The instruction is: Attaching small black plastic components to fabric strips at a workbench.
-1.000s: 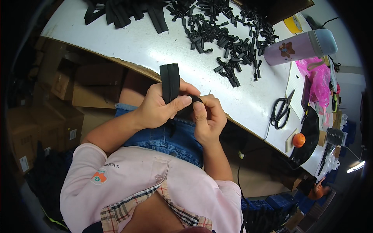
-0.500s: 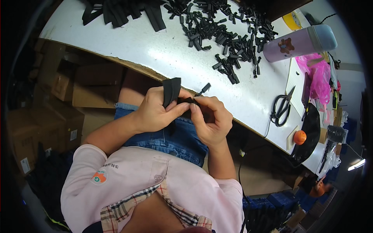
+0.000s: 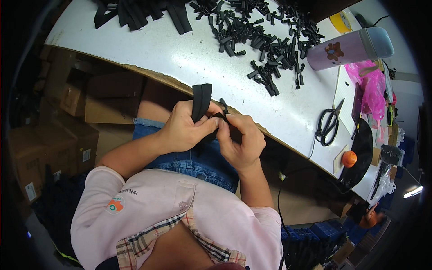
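My left hand (image 3: 184, 128) is closed on a black zipper tape (image 3: 202, 101), whose wide end stands up above the fingers. My right hand (image 3: 244, 139) pinches at the tape's other end, its fingertips meeting those of my left. A black zipper slider with a pull tab (image 3: 224, 104) pokes up between the two hands, by the right fingertips. How far the tape sits in the slider is hidden by the fingers. Both hands are over my lap, at the table's near edge. A pile of black zipper sliders (image 3: 256, 38) lies on the white table (image 3: 148, 51) beyond them.
More black zipper tapes (image 3: 180, 18) lie at the far left. To the right are a pink-lilac bottle (image 3: 335, 50), black scissors (image 3: 328, 123), an orange fruit (image 3: 349, 159) and a pink plastic bag (image 3: 372, 92). Cardboard boxes (image 3: 112, 99) stand under the table at left.
The slider's pull tab has swung from leaning right to nearly upright, tipped slightly left. My right hand has shifted slightly left; the tape's raised end has moved a little up and right.
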Demonstrator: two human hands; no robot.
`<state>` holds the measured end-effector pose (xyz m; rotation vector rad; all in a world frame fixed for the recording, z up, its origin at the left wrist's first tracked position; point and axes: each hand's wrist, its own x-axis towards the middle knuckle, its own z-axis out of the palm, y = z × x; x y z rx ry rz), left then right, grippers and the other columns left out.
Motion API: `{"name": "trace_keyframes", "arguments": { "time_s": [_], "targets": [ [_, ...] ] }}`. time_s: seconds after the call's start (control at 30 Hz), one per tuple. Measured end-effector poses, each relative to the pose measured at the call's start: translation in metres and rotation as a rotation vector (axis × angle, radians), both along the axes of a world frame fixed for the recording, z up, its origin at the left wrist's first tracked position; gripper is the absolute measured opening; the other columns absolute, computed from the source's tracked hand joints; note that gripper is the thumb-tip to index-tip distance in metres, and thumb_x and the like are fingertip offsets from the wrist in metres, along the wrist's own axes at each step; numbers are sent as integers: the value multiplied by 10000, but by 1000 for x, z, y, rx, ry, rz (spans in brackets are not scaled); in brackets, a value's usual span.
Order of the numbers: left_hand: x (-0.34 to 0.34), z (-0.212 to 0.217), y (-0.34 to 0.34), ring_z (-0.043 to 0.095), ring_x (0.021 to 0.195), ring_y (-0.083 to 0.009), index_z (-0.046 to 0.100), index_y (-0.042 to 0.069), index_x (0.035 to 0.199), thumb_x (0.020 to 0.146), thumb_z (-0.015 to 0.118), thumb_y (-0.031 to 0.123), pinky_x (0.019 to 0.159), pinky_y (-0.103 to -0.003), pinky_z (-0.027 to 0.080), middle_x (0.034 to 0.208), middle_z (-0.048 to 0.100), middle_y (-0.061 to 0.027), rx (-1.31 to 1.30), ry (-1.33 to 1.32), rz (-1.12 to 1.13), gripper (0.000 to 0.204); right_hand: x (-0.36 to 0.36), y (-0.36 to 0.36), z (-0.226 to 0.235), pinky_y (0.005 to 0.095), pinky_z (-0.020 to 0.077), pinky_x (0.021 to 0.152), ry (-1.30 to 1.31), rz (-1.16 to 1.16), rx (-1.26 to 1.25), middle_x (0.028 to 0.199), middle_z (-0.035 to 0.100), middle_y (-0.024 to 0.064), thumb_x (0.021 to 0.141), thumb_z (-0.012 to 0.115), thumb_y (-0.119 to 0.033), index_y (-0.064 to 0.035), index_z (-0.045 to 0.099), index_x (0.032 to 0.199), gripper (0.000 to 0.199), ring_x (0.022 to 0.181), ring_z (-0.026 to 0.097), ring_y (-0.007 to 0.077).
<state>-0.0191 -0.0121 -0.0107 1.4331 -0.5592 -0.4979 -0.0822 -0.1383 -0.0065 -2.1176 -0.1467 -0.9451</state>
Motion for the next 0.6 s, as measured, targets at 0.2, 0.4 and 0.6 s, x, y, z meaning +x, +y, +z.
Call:
{"name": "trace_keyframes", "arguments": {
  "time_s": [0.2, 0.4, 0.6],
  "targets": [
    [-1, -3, 1, 372, 485, -23, 571, -6, 848, 735, 574, 5, 461, -180, 335, 566, 447, 27, -16, -157, -9, 114, -5, -8, 7, 172, 398, 465, 155, 135, 154, 659, 560, 70, 678, 621, 58, 32, 529, 833, 182, 529, 515, 71],
    [3, 9, 2, 436, 561, -56, 557, 9, 833, 749, 566, 9, 508, -192, 363, 640, 488, -20, -87, -182, -42, 84, -8, -11, 9, 152, 389, 473, 241, 236, 370, 685, 561, 56, 688, 615, 69, 39, 528, 844, 181, 549, 501, 48],
    [7, 15, 4, 472, 653, -102, 532, 9, 805, 790, 541, 42, 578, -224, 388, 733, 514, -51, -153, -325, -31, 37, -3, -6, 25, 180, 397, 466, 404, 321, 285, 623, 539, 53, 669, 627, 23, 22, 546, 744, 111, 504, 493, 72]
  ]
}}
